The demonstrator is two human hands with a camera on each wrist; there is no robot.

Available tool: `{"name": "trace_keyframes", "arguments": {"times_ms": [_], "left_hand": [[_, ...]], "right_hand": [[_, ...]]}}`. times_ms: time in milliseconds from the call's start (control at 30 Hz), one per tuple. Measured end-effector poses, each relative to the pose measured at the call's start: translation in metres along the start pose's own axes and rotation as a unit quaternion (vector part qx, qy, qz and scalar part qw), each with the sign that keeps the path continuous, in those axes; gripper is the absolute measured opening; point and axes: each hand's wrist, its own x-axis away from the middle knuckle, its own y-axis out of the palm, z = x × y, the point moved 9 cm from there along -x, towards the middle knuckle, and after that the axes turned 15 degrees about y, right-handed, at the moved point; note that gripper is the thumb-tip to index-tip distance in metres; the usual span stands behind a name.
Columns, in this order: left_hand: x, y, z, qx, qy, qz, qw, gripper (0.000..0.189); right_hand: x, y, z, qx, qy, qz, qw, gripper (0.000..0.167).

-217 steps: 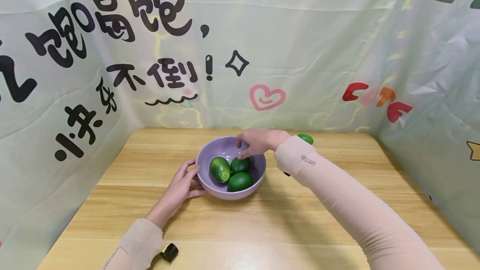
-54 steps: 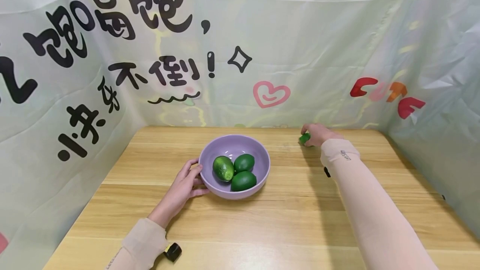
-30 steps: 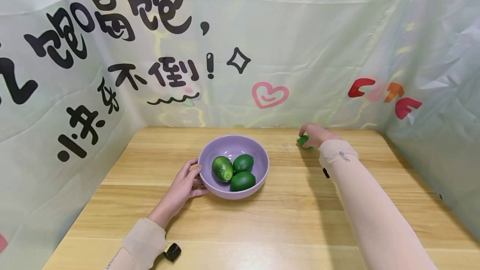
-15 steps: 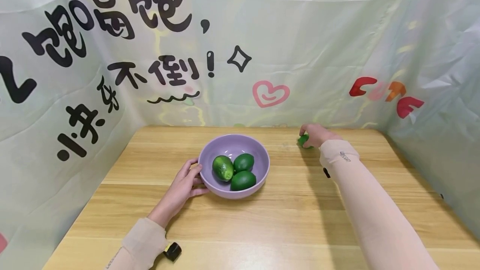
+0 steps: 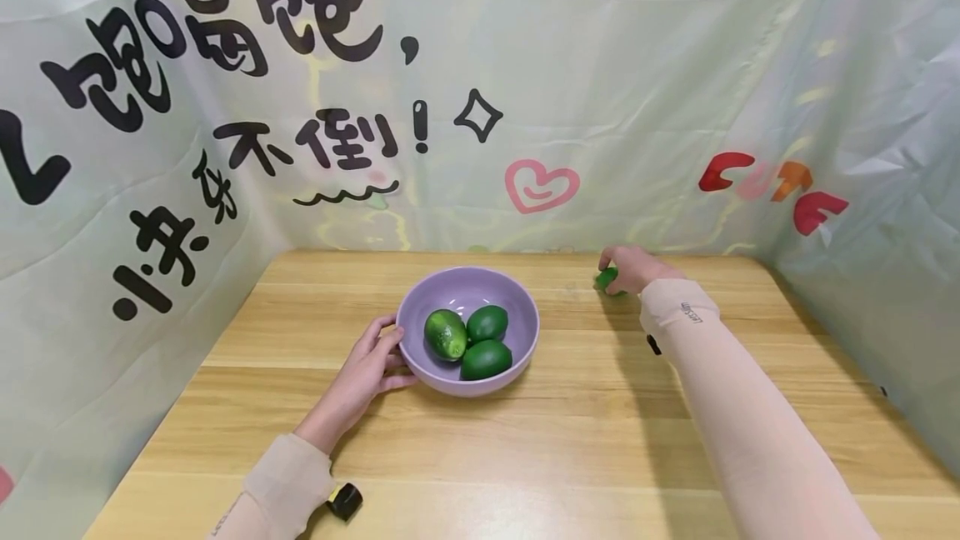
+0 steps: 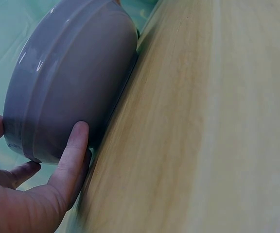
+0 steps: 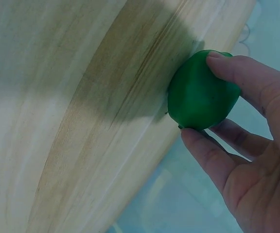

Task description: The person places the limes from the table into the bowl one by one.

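Note:
My left hand (image 5: 365, 365) holds the left side of a purple bowl (image 5: 468, 390), its thumb at the rim. The left wrist view shows spread fingers (image 6: 69, 160) against the outside of the bowl. Inside are three green limes, one mottled (image 5: 446, 335), one at the back right (image 5: 487, 322) and one in front (image 5: 486, 360). At the table's back edge my right hand (image 5: 637, 269) pinches a smooth green lime (image 7: 201, 92) between thumb and fingers. In the head view that lime is mostly covered by the hand.
Both hands work over a light wooden table (image 5: 510, 457). A pale printed cloth (image 5: 615, 107) stands behind it and along both sides. Near my left sleeve is a small black object (image 5: 345, 502). A dark piece (image 5: 653, 345) shows below the right cuff.
Since the earliest frame, my right hand has moved from above the bowl to the lime at the back right and taken hold of it. Over the last second both hands stay nearly still.

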Motion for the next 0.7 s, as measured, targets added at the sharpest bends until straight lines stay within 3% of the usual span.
{"name": "trace_keyframes", "arguments": {"times_ms": [700], "left_hand": [[-0.0004, 0.0004, 0.0000, -0.002, -0.001, -0.002, 1.0000, 0.046]], "right_hand": [[0.0021, -0.0044, 0.0033, 0.015, -0.034, 0.003, 0.9993, 0.043]]}}
